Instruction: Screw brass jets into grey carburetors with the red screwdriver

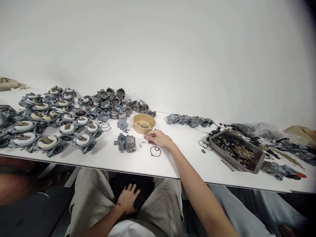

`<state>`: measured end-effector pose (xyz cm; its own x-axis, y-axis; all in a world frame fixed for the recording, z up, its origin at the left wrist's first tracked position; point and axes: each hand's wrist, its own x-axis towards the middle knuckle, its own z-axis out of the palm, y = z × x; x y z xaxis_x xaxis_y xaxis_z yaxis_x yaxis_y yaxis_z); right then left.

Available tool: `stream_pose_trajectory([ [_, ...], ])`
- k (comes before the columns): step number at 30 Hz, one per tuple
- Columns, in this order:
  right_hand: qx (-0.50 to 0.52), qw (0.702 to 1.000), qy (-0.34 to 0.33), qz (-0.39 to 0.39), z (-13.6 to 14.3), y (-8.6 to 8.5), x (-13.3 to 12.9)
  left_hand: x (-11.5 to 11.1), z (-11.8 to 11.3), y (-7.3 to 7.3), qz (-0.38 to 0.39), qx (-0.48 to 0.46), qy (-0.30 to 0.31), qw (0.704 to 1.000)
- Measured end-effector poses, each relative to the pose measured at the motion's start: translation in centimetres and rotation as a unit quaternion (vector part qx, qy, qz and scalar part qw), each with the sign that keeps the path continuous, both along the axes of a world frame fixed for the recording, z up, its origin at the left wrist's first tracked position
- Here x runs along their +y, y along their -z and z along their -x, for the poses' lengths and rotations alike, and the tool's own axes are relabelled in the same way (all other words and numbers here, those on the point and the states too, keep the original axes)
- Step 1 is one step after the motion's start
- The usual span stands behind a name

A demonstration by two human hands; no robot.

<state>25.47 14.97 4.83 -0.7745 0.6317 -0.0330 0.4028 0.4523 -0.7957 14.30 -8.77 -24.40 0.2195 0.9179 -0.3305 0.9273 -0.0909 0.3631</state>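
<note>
My right hand (158, 138) is low over the white table, just in front of a round cardboard bowl (144, 131) with small metal pieces in it. Its fingers are curled together in a pinch; whatever lies between the tips is hidden. Close to the fingertips are small brass jets (140, 145) on the tabletop. A carburetor (127, 144) sits left of them, and black rubber O-rings (155, 155) lie just below the hand. My left hand (127, 199) is down between my thighs, fingers spread, holding nothing.
Rows of carburetors with white floats (49, 142) fill the left side. Float bowls (108, 98) are piled at the back. Along the wall lie more metal castings (189, 120). A metal tray (237, 149) of small parts stands right. Other people's legs (17, 182) show at both sides.
</note>
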Motion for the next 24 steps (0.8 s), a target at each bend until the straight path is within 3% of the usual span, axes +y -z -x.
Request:
stream_pose_trajectory([
  [5,-0.001,1.000,0.001,-0.008,0.0,0.1,0.0,0.1,0.2,0.1,-0.001,-0.061,-0.027,0.998],
  [9,-0.001,1.000,0.001,-0.006,-0.1,0.2,0.0,0.4,3.3,0.4,0.010,-0.162,-0.074,0.984],
  [14,0.002,1.000,0.005,0.002,-0.2,0.3,0.1,1.1,7.0,1.9,0.035,-0.275,-0.139,0.951],
  [19,0.012,1.000,0.008,0.017,-0.2,0.5,0.3,1.1,7.1,3.0,0.036,-0.329,-0.152,0.931],
  [24,0.013,1.000,0.008,0.010,-0.2,0.7,0.4,0.8,6.9,2.9,0.028,-0.339,-0.151,0.928],
])
